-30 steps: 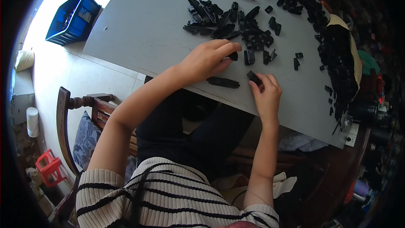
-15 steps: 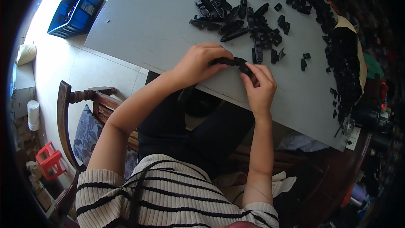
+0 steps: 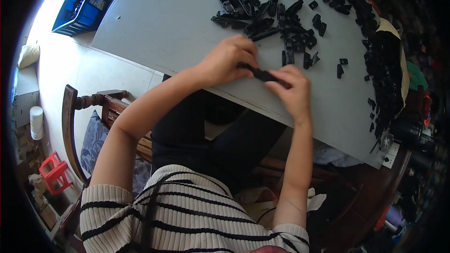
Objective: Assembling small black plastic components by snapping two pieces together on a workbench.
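My left hand [image 3: 229,61] and my right hand [image 3: 293,89] meet over the near edge of the grey table [image 3: 164,23]. Between them they hold a long black plastic part [image 3: 262,74], each hand pinching one end. Most of the part is hidden by my fingers. Just beyond the hands lies a pile of black plastic parts [image 3: 267,14], spread loosely on the tabletop.
More black parts are heaped along the table's right edge [image 3: 384,65]. A blue crate [image 3: 84,4] stands on the floor at the far left. A wooden chair [image 3: 75,126] with a patterned cushion is beside my left arm. A red stool [image 3: 54,173] stands at the lower left.
A second ago my left hand was reaching into the pile and my right hand held a small piece; both hands have since come together on one long black part at the table's edge.
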`<action>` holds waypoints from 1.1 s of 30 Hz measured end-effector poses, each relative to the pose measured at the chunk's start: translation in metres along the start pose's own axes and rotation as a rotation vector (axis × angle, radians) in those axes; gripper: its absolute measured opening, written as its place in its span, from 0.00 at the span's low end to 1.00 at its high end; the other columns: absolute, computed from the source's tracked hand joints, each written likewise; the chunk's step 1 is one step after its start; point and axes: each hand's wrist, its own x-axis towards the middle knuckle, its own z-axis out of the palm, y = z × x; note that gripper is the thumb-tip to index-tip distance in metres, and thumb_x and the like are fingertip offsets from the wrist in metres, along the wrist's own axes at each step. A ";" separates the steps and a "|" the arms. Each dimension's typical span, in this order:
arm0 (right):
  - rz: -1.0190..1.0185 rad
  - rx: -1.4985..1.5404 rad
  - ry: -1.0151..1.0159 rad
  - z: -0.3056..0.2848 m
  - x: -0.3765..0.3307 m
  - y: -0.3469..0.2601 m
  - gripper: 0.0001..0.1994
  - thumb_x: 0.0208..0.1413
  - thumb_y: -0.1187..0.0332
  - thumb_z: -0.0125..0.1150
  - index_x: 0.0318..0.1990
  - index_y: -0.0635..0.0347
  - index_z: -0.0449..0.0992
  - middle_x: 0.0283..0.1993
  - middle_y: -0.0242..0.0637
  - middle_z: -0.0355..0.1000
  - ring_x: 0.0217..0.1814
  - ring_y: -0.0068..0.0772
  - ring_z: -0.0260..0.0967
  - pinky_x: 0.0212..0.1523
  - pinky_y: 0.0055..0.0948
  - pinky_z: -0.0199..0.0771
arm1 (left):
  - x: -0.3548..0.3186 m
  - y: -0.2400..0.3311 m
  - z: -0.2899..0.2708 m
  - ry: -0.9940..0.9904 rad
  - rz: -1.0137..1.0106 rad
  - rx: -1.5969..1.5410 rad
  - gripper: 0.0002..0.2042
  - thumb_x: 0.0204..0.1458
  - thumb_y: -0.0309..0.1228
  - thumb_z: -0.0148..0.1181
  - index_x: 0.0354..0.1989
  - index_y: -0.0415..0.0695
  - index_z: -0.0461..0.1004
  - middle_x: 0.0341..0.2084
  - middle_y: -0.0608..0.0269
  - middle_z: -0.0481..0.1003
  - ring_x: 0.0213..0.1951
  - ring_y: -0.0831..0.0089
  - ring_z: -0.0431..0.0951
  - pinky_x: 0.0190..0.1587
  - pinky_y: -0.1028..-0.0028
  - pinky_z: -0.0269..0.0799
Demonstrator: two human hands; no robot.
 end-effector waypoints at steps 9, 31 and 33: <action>0.011 -0.096 -0.092 0.015 -0.030 -0.013 0.14 0.37 0.70 0.72 0.35 0.61 0.81 0.26 0.34 0.68 0.28 0.33 0.68 0.29 0.29 0.66 | -0.011 -0.005 -0.007 0.022 0.030 -0.239 0.10 0.54 0.31 0.58 0.40 0.38 0.76 0.41 0.56 0.75 0.48 0.60 0.73 0.51 0.67 0.68; 0.325 0.709 0.198 0.032 -0.031 -0.010 0.13 0.58 0.78 0.56 0.50 0.70 0.74 0.36 0.37 0.74 0.31 0.23 0.73 0.30 0.19 0.72 | 0.010 0.002 0.012 0.190 0.218 0.722 0.05 0.43 0.29 0.54 0.29 0.46 0.71 0.31 0.63 0.68 0.36 0.69 0.71 0.38 0.74 0.66; 0.351 0.737 0.226 0.030 -0.031 -0.011 0.13 0.57 0.78 0.57 0.50 0.70 0.74 0.37 0.37 0.74 0.31 0.23 0.73 0.29 0.18 0.72 | -0.006 0.002 0.009 0.094 0.239 0.551 0.05 0.44 0.28 0.56 0.30 0.45 0.71 0.32 0.63 0.70 0.38 0.67 0.72 0.39 0.72 0.68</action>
